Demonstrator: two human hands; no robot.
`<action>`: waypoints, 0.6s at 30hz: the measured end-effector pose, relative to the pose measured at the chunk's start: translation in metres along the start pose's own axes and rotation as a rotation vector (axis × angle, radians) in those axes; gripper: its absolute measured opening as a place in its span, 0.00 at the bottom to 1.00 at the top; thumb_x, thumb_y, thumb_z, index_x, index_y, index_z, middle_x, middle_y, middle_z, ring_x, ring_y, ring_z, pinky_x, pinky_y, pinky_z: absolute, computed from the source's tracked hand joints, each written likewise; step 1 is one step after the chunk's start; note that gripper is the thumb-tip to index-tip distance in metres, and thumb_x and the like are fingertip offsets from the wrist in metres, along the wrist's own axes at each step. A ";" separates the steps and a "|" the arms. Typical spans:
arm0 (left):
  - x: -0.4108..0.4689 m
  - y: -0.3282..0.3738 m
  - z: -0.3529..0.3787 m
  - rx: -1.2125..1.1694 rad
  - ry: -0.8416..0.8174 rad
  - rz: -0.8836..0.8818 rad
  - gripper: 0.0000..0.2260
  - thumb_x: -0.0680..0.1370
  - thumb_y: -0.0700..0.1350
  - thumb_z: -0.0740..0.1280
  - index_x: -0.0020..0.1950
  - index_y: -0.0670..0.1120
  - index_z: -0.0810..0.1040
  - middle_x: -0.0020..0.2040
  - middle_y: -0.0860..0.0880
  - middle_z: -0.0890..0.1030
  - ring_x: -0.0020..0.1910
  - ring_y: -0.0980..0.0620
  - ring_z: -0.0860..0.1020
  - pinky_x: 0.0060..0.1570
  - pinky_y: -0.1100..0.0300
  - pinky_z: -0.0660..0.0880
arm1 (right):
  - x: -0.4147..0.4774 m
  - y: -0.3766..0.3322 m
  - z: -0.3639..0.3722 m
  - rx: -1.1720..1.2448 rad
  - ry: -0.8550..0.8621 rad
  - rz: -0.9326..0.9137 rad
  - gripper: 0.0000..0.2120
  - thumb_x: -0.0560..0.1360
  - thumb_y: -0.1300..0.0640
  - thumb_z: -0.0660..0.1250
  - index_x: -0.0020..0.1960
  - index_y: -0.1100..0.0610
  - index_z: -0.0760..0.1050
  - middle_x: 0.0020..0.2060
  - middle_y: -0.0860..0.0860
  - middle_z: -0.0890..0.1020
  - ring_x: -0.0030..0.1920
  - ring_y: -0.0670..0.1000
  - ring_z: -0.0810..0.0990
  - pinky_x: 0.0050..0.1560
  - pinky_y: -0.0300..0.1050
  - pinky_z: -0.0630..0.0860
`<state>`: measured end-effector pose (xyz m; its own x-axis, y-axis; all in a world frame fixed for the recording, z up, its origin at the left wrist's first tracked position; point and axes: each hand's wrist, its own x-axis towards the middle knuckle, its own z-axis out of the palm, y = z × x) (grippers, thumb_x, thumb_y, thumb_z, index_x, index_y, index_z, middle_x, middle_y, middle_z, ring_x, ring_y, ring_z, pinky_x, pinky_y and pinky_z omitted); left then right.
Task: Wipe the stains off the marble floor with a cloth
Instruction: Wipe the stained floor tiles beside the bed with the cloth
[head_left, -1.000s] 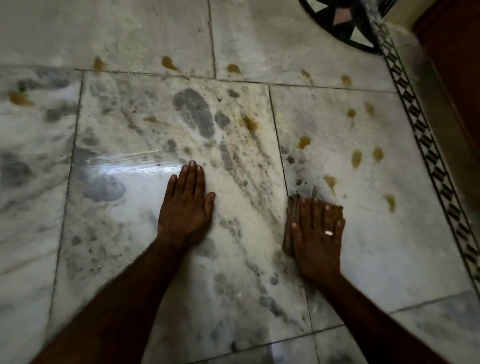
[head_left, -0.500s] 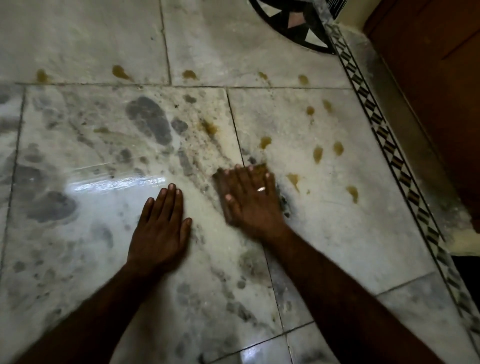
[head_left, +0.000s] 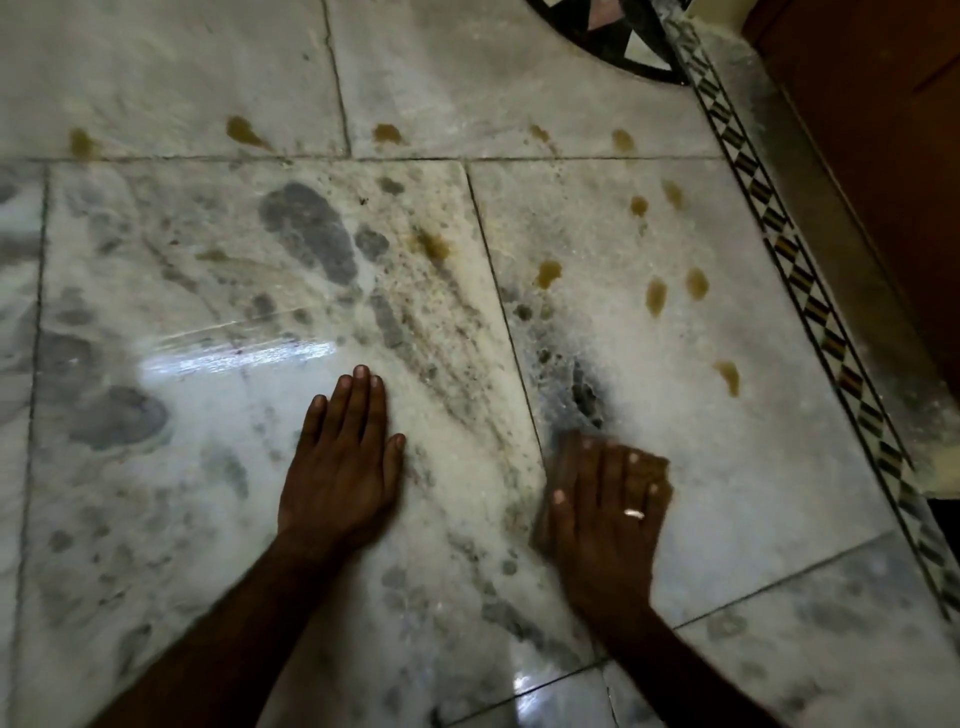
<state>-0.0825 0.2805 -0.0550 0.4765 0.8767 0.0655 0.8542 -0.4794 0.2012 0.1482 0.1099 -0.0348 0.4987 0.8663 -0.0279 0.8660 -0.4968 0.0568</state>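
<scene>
The white, grey-veined marble floor (head_left: 779, 493) carries several yellow-brown stains, among them one near the tile joint (head_left: 435, 244), a pair further right (head_left: 655, 295) and one lower down (head_left: 728, 375). My right hand (head_left: 605, 512) lies flat and pressed on a dark brown cloth (head_left: 571, 449); only the cloth's edges show past the fingers, just right of the tile joint. Beyond the cloth lies a wet, dark smear (head_left: 584, 395). My left hand (head_left: 343, 467) rests flat on the left tile, fingers together, holding nothing.
A patterned black-and-white border strip (head_left: 810, 291) runs diagonally down the right side, with brown wood (head_left: 883, 156) beyond it. A round dark inlay (head_left: 608, 36) sits at the top. More stains line the far tile joint (head_left: 387, 134).
My right hand has slid the cloth back toward me and to the right, off the stain it reached half a second ago. My left hand stays planted.
</scene>
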 end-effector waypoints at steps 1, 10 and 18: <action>0.000 0.000 0.000 0.000 -0.001 0.005 0.29 0.83 0.53 0.52 0.81 0.39 0.58 0.81 0.40 0.60 0.80 0.42 0.60 0.79 0.44 0.55 | -0.010 -0.020 -0.004 0.018 -0.012 -0.091 0.30 0.86 0.45 0.45 0.83 0.59 0.55 0.80 0.64 0.61 0.79 0.68 0.61 0.75 0.73 0.59; 0.002 -0.004 -0.001 -0.019 -0.034 0.027 0.29 0.83 0.54 0.50 0.80 0.39 0.59 0.81 0.39 0.60 0.80 0.42 0.60 0.79 0.46 0.53 | 0.096 -0.077 -0.019 0.062 -0.082 -0.465 0.28 0.85 0.43 0.50 0.83 0.50 0.57 0.81 0.56 0.65 0.81 0.63 0.60 0.78 0.69 0.54; -0.009 -0.005 -0.006 -0.049 -0.068 0.026 0.30 0.83 0.55 0.49 0.81 0.39 0.58 0.81 0.40 0.59 0.80 0.43 0.59 0.79 0.46 0.51 | 0.081 0.032 -0.023 0.066 -0.303 0.081 0.37 0.79 0.35 0.31 0.84 0.50 0.43 0.84 0.55 0.48 0.83 0.61 0.48 0.79 0.70 0.44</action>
<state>-0.0928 0.2752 -0.0508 0.5125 0.8587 0.0051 0.8312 -0.4976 0.2481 0.2159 0.1655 -0.0124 0.5454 0.7738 -0.3222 0.8187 -0.5742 0.0068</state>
